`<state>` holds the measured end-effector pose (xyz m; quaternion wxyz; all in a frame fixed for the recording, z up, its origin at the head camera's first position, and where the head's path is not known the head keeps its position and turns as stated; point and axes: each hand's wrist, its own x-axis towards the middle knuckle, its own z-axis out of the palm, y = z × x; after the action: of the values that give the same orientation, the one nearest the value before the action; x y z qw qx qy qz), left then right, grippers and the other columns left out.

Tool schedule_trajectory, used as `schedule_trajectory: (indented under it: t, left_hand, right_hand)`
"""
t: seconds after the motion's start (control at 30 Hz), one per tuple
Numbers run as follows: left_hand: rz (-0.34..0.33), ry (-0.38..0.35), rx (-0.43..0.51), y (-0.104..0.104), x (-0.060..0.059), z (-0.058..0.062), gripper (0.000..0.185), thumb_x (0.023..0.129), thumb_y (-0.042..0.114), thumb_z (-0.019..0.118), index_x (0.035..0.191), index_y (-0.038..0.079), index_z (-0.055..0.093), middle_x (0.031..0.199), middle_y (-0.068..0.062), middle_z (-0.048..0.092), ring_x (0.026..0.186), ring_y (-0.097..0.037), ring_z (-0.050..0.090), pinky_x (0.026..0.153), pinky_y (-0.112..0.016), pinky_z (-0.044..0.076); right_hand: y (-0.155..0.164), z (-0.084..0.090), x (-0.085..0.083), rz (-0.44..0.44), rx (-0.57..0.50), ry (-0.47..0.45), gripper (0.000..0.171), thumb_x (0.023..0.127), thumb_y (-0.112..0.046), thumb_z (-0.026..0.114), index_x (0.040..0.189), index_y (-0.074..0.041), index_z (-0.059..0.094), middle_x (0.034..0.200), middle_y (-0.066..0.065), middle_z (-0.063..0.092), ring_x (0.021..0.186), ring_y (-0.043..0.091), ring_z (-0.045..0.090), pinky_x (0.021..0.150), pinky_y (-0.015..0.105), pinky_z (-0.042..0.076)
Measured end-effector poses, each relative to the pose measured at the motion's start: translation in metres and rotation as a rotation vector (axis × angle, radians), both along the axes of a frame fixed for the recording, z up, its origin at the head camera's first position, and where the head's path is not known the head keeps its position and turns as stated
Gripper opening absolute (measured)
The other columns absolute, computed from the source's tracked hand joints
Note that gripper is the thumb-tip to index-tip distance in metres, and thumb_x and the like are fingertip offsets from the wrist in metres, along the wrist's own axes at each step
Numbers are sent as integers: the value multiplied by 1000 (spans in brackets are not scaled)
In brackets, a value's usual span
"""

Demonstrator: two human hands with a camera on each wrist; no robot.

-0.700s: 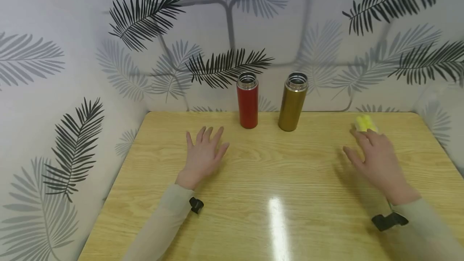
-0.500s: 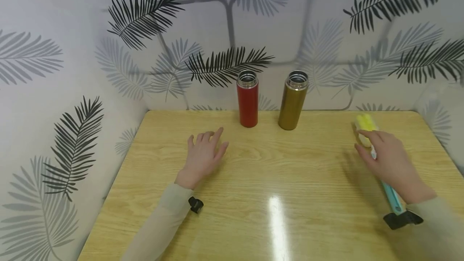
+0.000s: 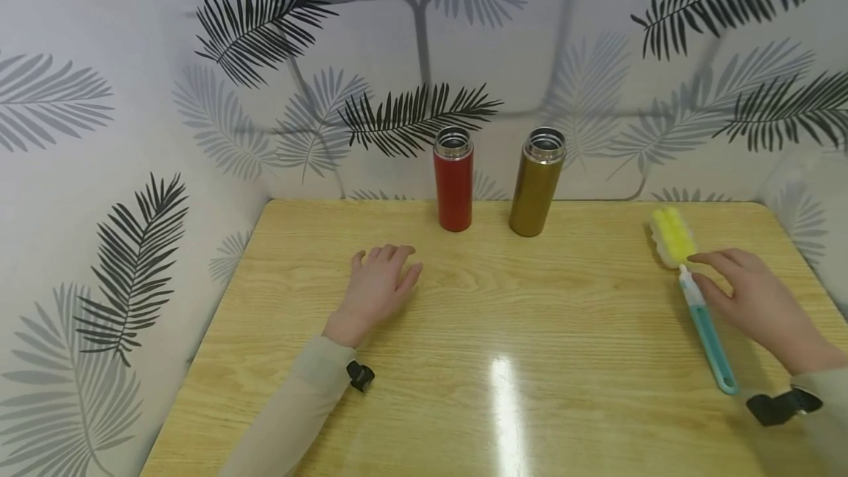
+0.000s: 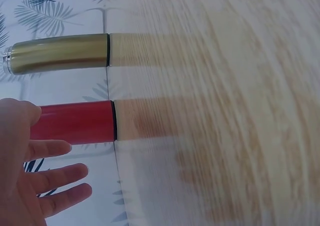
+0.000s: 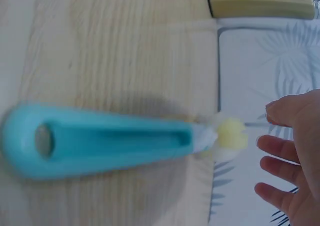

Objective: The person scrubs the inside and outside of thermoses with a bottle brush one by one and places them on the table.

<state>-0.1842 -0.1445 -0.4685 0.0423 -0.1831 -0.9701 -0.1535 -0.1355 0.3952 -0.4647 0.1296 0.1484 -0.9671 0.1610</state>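
A bottle brush (image 3: 710, 344) with a yellow-and-white sponge head and a teal handle lies at the right of the table. My right hand (image 3: 762, 308) is just to the right of its neck, thumb and fingers apart with nothing between them; the right wrist view shows the brush's handle (image 5: 105, 141) large in front of the hand. Over the left half of the table, my left hand (image 3: 374, 289) is empty, its fingers loosely bent. Nearest to it stands a red lidless vacuum flask (image 3: 454, 193), upright at the back edge. A gold lidless flask (image 3: 535, 193) stands to its right.
The wooden table (image 3: 530, 300) ends at a wall (image 3: 596, 57) covered in a feather-leaf pattern, right behind the two flasks. Another stretch of this wall runs along the left side. A bright light reflection crosses the table's front middle.
My right hand has moved right, from over the brush to beside it, uncovering the neck and handle. The left fingers have bent a little more. Both flasks stay put.
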Motion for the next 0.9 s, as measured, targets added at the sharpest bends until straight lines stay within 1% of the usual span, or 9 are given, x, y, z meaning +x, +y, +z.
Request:
schedule_trajectory:
  t: [0.2,0.3,0.4,0.5,0.57,0.67,0.73,0.9]
  left_hand:
    - [-7,2,-13,1,1,1,45,111,44,46,140,14,61,135,-13,65,127,-38,57,112,-68,31]
    - [-4,-5,-20,1,1,0,45,111,45,45,141,15,61,136,-12,65,128,-37,56,112,-68,30]
    - [1,-8,-28,0,0,-1,46,111,46,44,141,15,61,136,-12,65,129,-37,56,112,-68,30]
    - [1,-8,-31,1,-1,-3,46,111,46,44,141,15,61,136,-12,65,130,-37,55,113,-68,30]
    - [-2,-3,-28,1,-1,-3,46,111,45,44,140,14,62,135,-12,66,130,-37,55,113,-68,30]
    - [-6,1,-25,1,-2,-4,46,111,45,44,140,14,62,134,-12,66,130,-38,55,113,-67,29]
    - [-7,-2,-26,1,-2,-3,46,111,46,44,140,14,62,134,-12,66,130,-38,54,113,-68,29]
    - [-1,-15,-39,1,-3,-1,46,111,46,44,137,14,64,132,-12,67,130,-38,54,113,-68,29]
  right_hand:
    - [22,-15,-2,7,48,-16,37,87,5,77,123,2,66,110,30,64,98,48,60,74,62,50]
    - [31,-21,-3,6,66,-46,36,89,3,76,123,2,65,109,30,64,95,48,61,72,62,50]
    - [35,-26,-5,26,94,-64,37,89,2,77,125,2,66,105,27,66,90,45,63,70,62,52]
    - [39,-28,-5,48,120,-83,45,88,2,78,131,1,66,103,23,68,88,41,65,71,60,54]
    - [41,-30,-6,60,128,-92,49,89,0,77,137,-1,64,103,20,69,88,39,66,71,59,54]
    - [46,-35,-8,88,140,-87,58,90,-1,77,146,-7,60,103,18,71,89,38,67,72,58,55]
    - [48,-38,-9,114,153,-64,62,89,-1,78,147,-10,59,102,16,72,87,36,68,72,57,56]
    - [47,-40,-12,148,190,-64,65,85,0,81,146,-14,62,102,18,72,87,38,69,73,57,56]
